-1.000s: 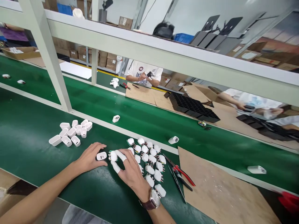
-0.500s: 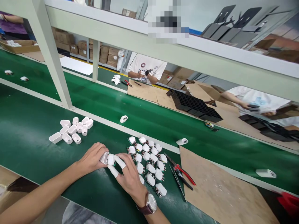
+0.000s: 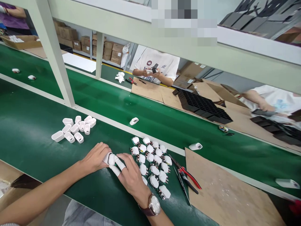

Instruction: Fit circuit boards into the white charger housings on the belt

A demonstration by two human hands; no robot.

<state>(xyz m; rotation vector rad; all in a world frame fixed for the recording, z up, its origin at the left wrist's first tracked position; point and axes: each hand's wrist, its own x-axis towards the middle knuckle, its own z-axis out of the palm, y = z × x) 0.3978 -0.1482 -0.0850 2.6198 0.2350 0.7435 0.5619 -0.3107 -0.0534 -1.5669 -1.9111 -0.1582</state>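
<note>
My left hand point(image 3: 95, 158) is closed on a white charger shell point(image 3: 107, 157) on the green belt point(image 3: 28, 125). My right hand point(image 3: 130, 175), with white finger cots and a wristwatch, pinches a white plug insert point(image 3: 112, 159) pressed against that shell. Just right of my hands lie several white plug inserts with circuit boards point(image 3: 152, 163). Several empty white shells point(image 3: 75, 128) sit in a group to the left.
Red-handled pliers point(image 3: 187, 177) lie at the edge of a cardboard sheet point(image 3: 223, 194). Loose white chargers point(image 3: 134, 121) point(image 3: 195, 146) point(image 3: 288, 183) ride the far belt. Across it, two people work by black trays point(image 3: 204, 106). A frame post point(image 3: 55, 53) stands at left.
My hands have drawn together: the shell and the plug insert, apart a second ago, are now pressed against each other. The loose chargers on the far belt have drifted right.
</note>
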